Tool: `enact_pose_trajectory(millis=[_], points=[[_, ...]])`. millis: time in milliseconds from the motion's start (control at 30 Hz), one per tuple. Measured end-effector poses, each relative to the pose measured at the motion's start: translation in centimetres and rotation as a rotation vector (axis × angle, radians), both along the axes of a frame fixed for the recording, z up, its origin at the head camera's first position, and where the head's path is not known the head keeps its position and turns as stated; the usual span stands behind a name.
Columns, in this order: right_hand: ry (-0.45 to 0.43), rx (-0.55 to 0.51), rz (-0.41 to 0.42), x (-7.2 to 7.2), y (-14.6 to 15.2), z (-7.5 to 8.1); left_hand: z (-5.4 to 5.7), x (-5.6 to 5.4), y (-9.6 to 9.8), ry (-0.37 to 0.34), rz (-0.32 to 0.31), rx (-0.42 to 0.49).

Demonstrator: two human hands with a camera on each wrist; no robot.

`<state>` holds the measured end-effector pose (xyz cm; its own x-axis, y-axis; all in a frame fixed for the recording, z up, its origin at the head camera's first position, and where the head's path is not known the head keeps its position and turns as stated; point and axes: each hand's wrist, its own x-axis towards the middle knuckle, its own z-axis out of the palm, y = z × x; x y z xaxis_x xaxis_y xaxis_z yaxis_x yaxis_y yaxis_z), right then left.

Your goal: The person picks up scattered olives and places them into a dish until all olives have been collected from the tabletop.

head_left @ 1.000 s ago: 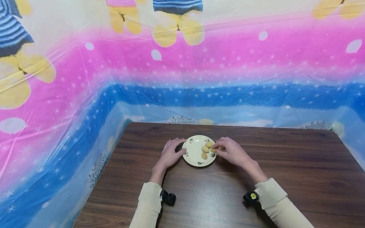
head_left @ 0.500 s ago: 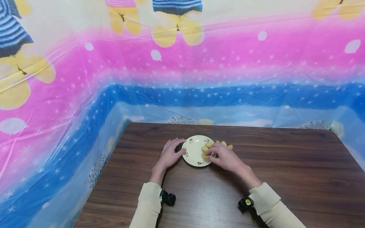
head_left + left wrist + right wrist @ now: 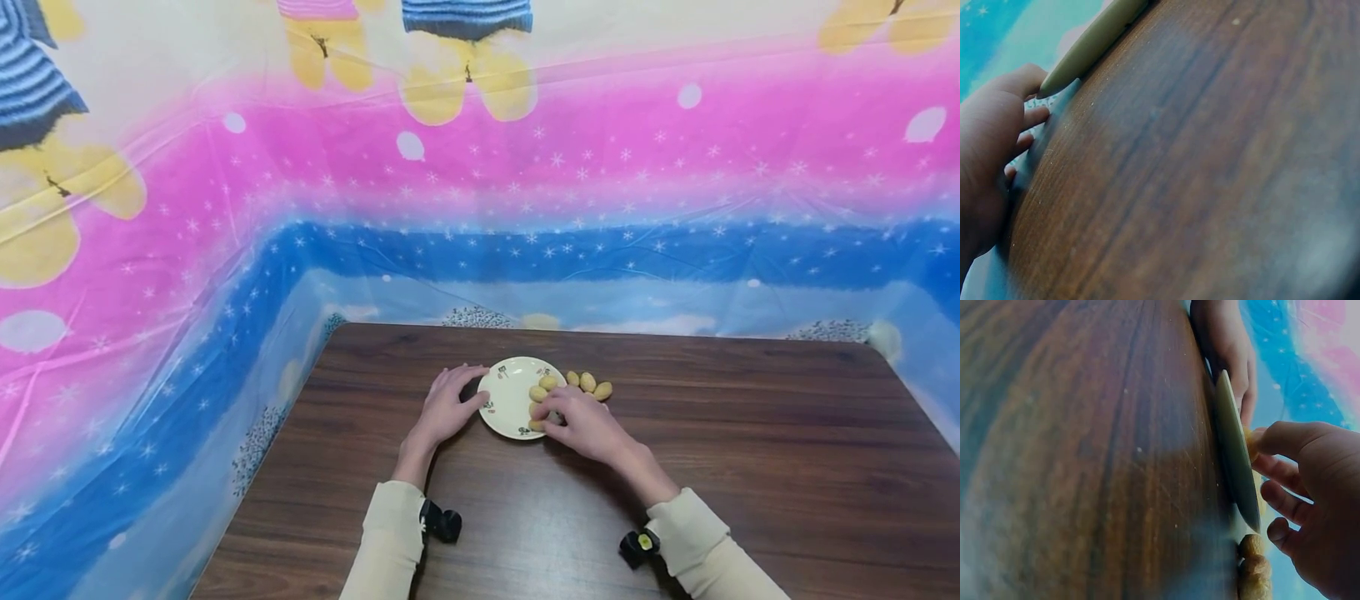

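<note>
Placing step, I judge: my right hand (image 3: 581,421) pinches a tan oval piece (image 3: 1251,445) at the cream plate (image 3: 510,400); left hand (image 3: 450,402) spread wide, steadying. Next: gentle release.

Pieces (image 3: 587,382) on and beside plate (image 3: 508,402)

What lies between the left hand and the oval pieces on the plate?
Only the bare left part of the plate, with small printed marks, separates the left hand from the pieces; the head view shows it.

The plate (image 3: 510,404) looks smooth, glossy, possibly ceramic; the tabletop (image 3: 765,450) softly shiny wood-grain; the backdrop (image 3: 525,150) creased cloth.
</note>
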<state>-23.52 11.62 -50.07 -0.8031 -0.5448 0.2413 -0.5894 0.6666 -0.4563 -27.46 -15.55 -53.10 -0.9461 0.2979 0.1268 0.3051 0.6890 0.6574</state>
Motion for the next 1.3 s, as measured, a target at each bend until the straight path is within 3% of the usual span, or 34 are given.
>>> enact_pose_trajectory(millis=[233, 667, 1300], points=[[0.001, -0.034, 0.002, -0.1, 0.8, 0.2, 0.1, 0.1, 0.0, 0.002, 0.000, 0.005], [0.009, -0.074, -0.070, -0.2, 3.2, 1.2, 0.1, 0.0, 0.0, -0.003, 0.003, 0.008], [-0.076, -0.157, -0.231, -0.6, 6.1, 0.5, 0.3, 0.2, 0.0, 0.003, 0.000, 0.005]])
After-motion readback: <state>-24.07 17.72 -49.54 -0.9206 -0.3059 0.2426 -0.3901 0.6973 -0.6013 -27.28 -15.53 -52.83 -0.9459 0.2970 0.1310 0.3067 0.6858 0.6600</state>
